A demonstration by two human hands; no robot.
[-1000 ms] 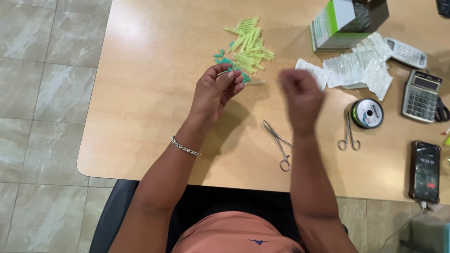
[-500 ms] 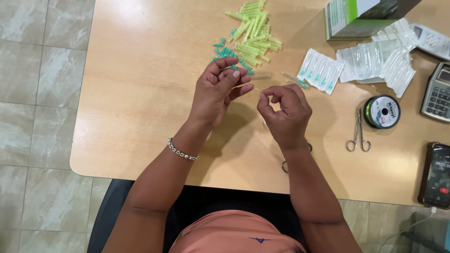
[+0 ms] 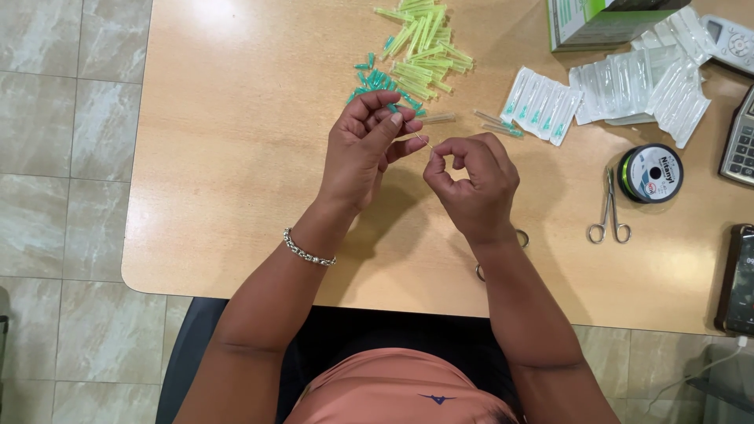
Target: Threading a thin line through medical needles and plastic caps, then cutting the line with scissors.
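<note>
My left hand and my right hand are held close together above the wooden table. A thin metal needle runs between the fingertips of both hands; the left pinches one end, the right thumb and forefinger pinch the other. Just beyond the left hand lies a heap of pale green caps and teal needle hubs. A metal bracelet is on my left wrist.
Sealed needle packets and a green-and-white box lie at the far right. A spool of line and small forceps sit to the right. Another pair of scissors is half hidden under my right wrist. A calculator and phone are at the right edge.
My right hand has come in from the right and met the left hand, and both now pinch the needle. The view has shifted, so the table items sit further right.
</note>
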